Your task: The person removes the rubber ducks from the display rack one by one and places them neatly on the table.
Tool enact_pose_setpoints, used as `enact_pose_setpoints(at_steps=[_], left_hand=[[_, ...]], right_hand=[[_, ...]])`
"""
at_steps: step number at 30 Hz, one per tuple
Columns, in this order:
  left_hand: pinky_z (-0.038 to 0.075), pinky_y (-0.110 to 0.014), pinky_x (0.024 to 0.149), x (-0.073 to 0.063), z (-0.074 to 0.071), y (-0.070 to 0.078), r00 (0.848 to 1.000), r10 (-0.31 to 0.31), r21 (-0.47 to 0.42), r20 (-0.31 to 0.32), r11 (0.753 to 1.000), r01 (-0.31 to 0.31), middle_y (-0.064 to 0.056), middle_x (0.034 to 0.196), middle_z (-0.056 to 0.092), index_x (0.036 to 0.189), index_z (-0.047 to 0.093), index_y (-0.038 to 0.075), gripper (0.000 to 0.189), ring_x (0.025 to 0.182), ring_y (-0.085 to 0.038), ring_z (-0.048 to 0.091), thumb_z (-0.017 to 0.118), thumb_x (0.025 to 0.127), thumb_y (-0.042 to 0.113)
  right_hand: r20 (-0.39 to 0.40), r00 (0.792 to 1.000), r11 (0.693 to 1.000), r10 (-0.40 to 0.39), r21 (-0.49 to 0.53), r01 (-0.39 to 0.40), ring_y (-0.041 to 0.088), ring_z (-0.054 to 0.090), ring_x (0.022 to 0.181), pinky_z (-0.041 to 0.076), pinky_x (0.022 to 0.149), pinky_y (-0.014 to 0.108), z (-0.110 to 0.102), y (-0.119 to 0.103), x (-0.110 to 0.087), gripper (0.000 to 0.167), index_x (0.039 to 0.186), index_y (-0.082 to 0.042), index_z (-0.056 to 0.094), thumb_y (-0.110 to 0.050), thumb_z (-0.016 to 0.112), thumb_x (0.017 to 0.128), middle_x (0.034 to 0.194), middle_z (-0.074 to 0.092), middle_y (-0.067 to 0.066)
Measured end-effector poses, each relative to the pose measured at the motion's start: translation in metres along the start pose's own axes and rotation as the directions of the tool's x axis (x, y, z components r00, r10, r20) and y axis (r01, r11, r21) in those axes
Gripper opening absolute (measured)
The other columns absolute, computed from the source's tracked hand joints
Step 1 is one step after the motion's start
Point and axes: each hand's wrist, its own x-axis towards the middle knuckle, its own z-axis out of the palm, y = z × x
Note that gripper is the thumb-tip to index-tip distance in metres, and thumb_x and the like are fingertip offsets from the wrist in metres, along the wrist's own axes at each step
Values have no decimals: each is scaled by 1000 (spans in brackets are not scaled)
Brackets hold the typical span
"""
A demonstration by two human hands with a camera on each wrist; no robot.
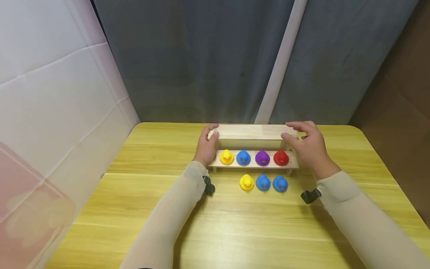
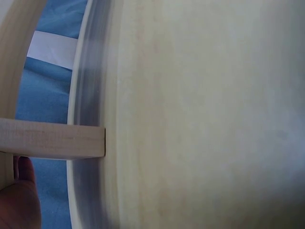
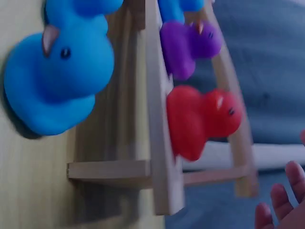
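Observation:
A two-tier wooden shelf (image 1: 253, 131) stands toward the back of the table. On its lower board sit a yellow duck (image 1: 226, 157), a blue duck (image 1: 243, 158), a purple duck (image 1: 262, 158) and a red duck (image 3: 190, 121). My left hand (image 1: 205, 146) holds the left end of the upper board between thumb and fingers; the left wrist view has this hand (image 2: 21, 202) beside the wood, partly hidden. At the opposite end, my right hand (image 1: 310, 144) is spread around the board's corner, thumb and fingers apart. The right wrist view shows its fingers (image 3: 281, 202) away from the wood.
In front of the shelf, another yellow duck (image 1: 246, 182) and two blue ducks (image 1: 263, 182) line up on the wooden table (image 1: 235, 231). A grey curtain (image 1: 195, 59) hangs behind the table, with a pale cloth (image 1: 60, 93) at left and a brown panel (image 1: 396, 112) at right.

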Motion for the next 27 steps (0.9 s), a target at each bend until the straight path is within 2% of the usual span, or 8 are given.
enact_pose_setpoints(at_steps=[4, 9, 11, 14, 17, 19, 21, 27], left_hand=[[27, -50, 127, 0, -1, -1, 1000, 10, -3, 5, 1000, -10, -2, 160, 48, 150, 55, 15, 41, 152, -25, 38, 49, 111, 29], [27, -49, 127, 1, 0, 0, 1000, 7, -2, 4, 1000, -7, -2, 160, 48, 149, 56, 17, 40, 152, -24, 38, 50, 111, 29], [26, -49, 128, 0, 0, 1, 1000, 3, 4, 3, 1000, -3, -1, 160, 47, 148, 56, 19, 39, 152, -23, 38, 49, 111, 30], [26, -49, 128, 0, -1, 1, 1000, 0, 9, 4, 1000, 0, 1, 160, 47, 147, 56, 21, 38, 153, -22, 37, 49, 111, 30], [26, -49, 128, 0, -1, 2, 1000, -3, 6, 0, 1000, 3, 1, 160, 47, 147, 56, 22, 38, 153, -22, 37, 49, 111, 30], [26, -49, 128, 0, -1, 2, 1000, -4, 3, -2, 1000, 4, 0, 160, 47, 148, 56, 21, 38, 153, -23, 37, 50, 111, 30], [26, -49, 128, 0, -1, 2, 1000, -5, 1, 0, 1000, 5, 0, 160, 47, 148, 56, 20, 39, 153, -23, 37, 50, 111, 30], [26, -50, 128, 0, -2, 1, 1000, -10, 2, 4, 1000, 10, -1, 160, 47, 149, 55, 18, 41, 153, -23, 37, 49, 111, 30]], right_hand=[[5, 999, 998, 40, 47, -40, 39, 45, 137, 41, 112, 59, 0, 20, 11, 50, 141, -8, 66, -34, 74, 100, 143, 50, 17], [53, 993, 987, 105, 121, -110, 41, 41, 144, 36, 119, 61, 2, 38, 20, 55, 149, -7, 58, -33, 71, 102, 157, 43, 17], [75, 989, 982, 127, 134, -136, 42, 41, 145, 37, 119, 57, 3, 43, 22, 57, 152, -7, 54, -31, 69, 103, 162, 40, 17], [110, 980, 965, 168, 185, -187, 39, 46, 142, 47, 113, 40, 8, 49, 25, 59, 156, -9, 48, -28, 67, 104, 165, 37, 16], [124, 975, 946, 183, 246, -209, 29, 47, 138, 49, 101, 21, 16, 54, 26, 59, 158, -10, 47, -27, 67, 105, 164, 38, 15], [121, 976, 937, 183, 278, -210, 24, 45, 140, 46, 104, 17, 20, 54, 26, 58, 156, -10, 49, -28, 67, 105, 163, 41, 14], [106, 978, 941, 181, 271, -203, 19, 42, 141, 40, 110, 18, 25, 55, 25, 55, 154, -9, 53, -31, 66, 105, 161, 44, 12], [71, 979, 945, 193, 253, -205, 20, 44, 136, 36, 118, 38, 33, 60, 24, 48, 147, -10, 60, -36, 63, 106, 154, 52, 10]])
